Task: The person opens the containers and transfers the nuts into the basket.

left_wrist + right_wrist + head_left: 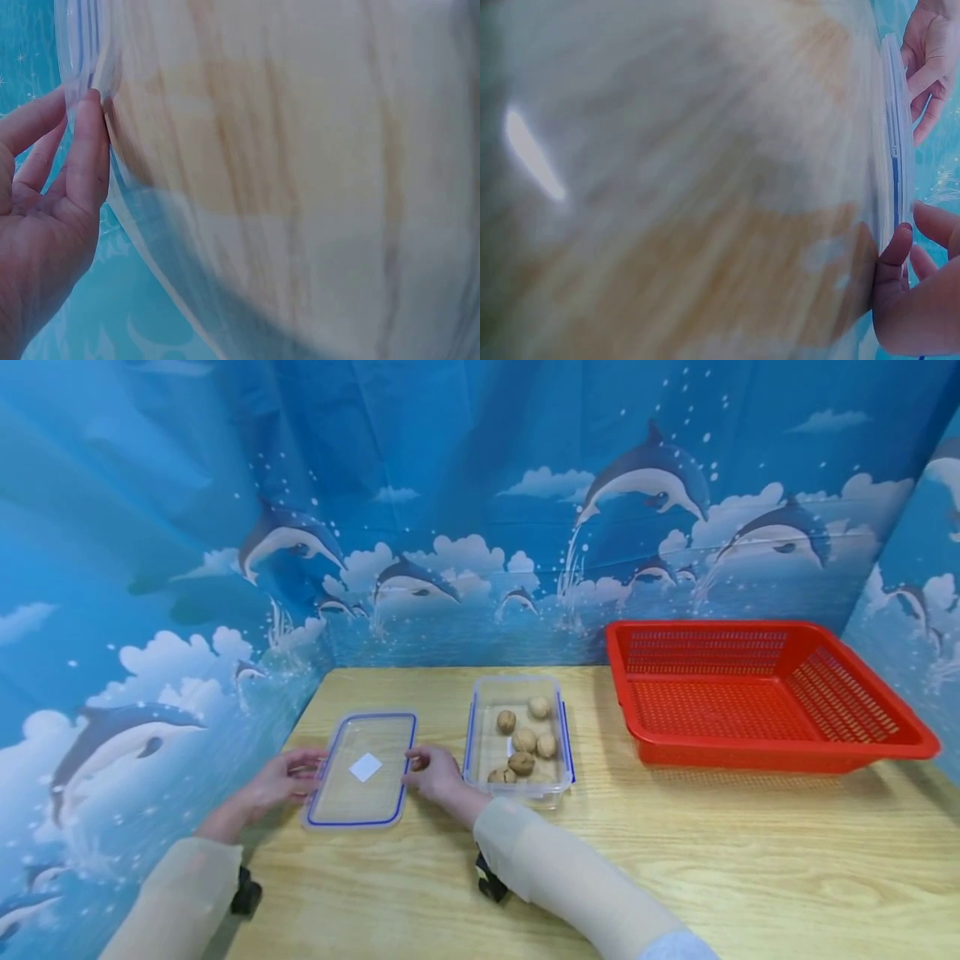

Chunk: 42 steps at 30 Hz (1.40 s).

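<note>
A clear rectangular plastic lid (352, 797) with a blue sealing ring and a white diamond label (365, 767) is between my two hands, at the left of the table. My left hand (279, 782) pinches its left edge, thumb and fingers meeting at the rim in the left wrist view. On the opposite side, my right hand (438, 773) pinches the right edge, with the thumb on one face and fingers on the other in the right wrist view. Just right of that hand stands a clear plastic container (540, 791) with blue side clips, holding several walnuts (524, 740).
A large red plastic basket (765, 752) with slotted walls stands at the back right of the wood-grain table (675, 852). Behind and to the left hangs a blue curtain (465, 460) printed with dolphins, close to the table's far and left edges.
</note>
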Motion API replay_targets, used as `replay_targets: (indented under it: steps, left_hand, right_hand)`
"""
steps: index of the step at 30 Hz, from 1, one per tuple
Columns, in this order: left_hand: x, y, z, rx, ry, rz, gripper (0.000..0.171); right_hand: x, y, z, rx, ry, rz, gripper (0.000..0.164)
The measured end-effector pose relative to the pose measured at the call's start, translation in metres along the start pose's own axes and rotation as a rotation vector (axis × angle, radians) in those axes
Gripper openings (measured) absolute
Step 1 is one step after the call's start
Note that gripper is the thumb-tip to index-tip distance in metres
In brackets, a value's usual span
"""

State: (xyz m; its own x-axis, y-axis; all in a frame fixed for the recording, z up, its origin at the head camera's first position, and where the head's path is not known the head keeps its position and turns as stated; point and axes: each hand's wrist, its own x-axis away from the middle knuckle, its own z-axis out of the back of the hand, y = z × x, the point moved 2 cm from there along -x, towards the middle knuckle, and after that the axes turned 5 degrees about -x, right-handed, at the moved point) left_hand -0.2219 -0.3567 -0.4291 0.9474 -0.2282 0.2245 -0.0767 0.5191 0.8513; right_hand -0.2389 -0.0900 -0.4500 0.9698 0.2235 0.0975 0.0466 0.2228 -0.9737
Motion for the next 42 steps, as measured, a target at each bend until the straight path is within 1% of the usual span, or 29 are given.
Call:
replay_targets:
  steps: [3,7,10,13,17,18,21,26,30,32,36,39,42]
  left_hand:
    - [-0.001,0.000,0.000,-0.011,0.004,0.004,0.058]
    - [0.001,0.001,0.001,-0.017,0.002,-0.007,0.058]
    - [0.004,0.001,0.002,-0.023,-0.004,-0.017,0.058]
    - [0.008,0.000,0.006,-0.036,0.004,-0.020,0.058]
    - [0.013,0.003,0.014,-0.078,0.022,-0.069,0.057]
    - [0.013,0.005,0.016,-0.091,0.027,-0.093,0.056]
    - [0.015,0.017,0.022,-0.117,0.034,-0.131,0.055]
    - [0.012,0.042,0.024,-0.150,0.060,-0.139,0.060]
    - [0.011,0.062,0.018,-0.150,0.059,-0.180,0.058]
    - [0.010,0.072,0.013,-0.137,0.045,-0.217,0.057]
    - [0.004,0.086,0.003,-0.119,0.030,-0.247,0.056]
    - [-0.004,0.092,-0.005,-0.110,0.028,-0.254,0.055]
    - [-0.013,0.100,-0.013,-0.089,0.017,-0.278,0.054]
  right_hand:
    - [0.000,0.000,0.001,-0.012,0.007,-0.008,0.035]
    - [0.004,-0.002,0.001,-0.086,0.011,-0.030,0.034]
    - [0.011,-0.007,-0.001,-0.127,0.009,-0.015,0.035]
    - [0.019,-0.016,-0.002,-0.143,0.001,0.013,0.035]
    - [0.027,-0.029,-0.001,-0.152,-0.025,0.031,0.036]
    - [0.028,-0.033,0.000,-0.147,-0.033,0.042,0.036]
    - [0.030,-0.044,0.007,-0.132,-0.069,0.067,0.037]
    - [0.031,-0.060,0.029,-0.124,-0.106,0.106,0.039]
    - [0.033,-0.069,0.051,-0.110,-0.124,0.138,0.038]
    - [0.035,-0.071,0.064,-0.095,-0.141,0.144,0.039]
    - [0.037,-0.072,0.090,-0.080,-0.161,0.151,0.040]
    - [0.039,-0.074,0.108,-0.065,-0.167,0.159,0.041]
    - [0.042,-0.076,0.126,-0.056,-0.169,0.161,0.042]
